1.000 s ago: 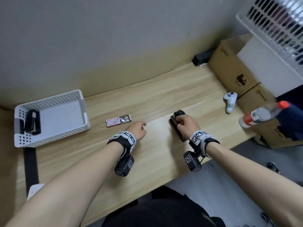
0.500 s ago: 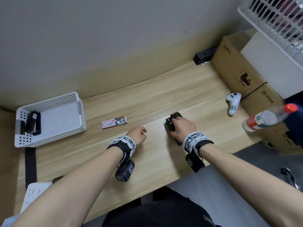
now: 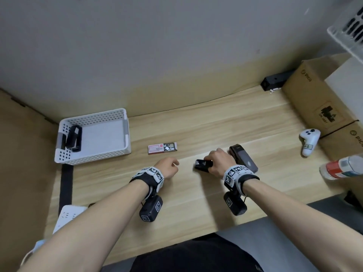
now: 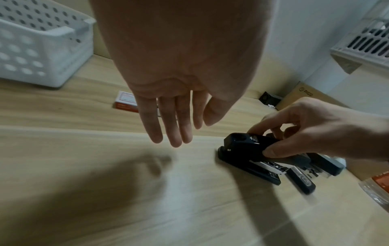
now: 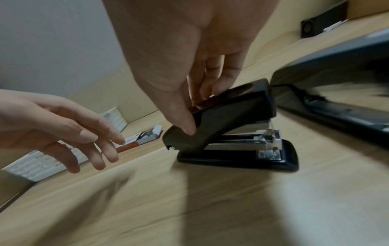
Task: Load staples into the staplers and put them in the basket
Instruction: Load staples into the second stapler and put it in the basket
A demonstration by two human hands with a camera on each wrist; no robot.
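The upper cardboard box [image 3: 318, 95] at 2 o'clock carries the brand "PICO" on its side, and the same word shows partly on the lower cardboard box [image 3: 345, 142] at 3 o'clock. The white game controller [image 3: 308, 141] beside them wears a small sticker with the digit "2". Print on the staple box [image 3: 163, 148] at 12 o'clock is too small to read

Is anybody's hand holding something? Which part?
The right hand pinches the small black stapler by its top cover, thumb on one side, fingers on top. The left hand holds nothing.
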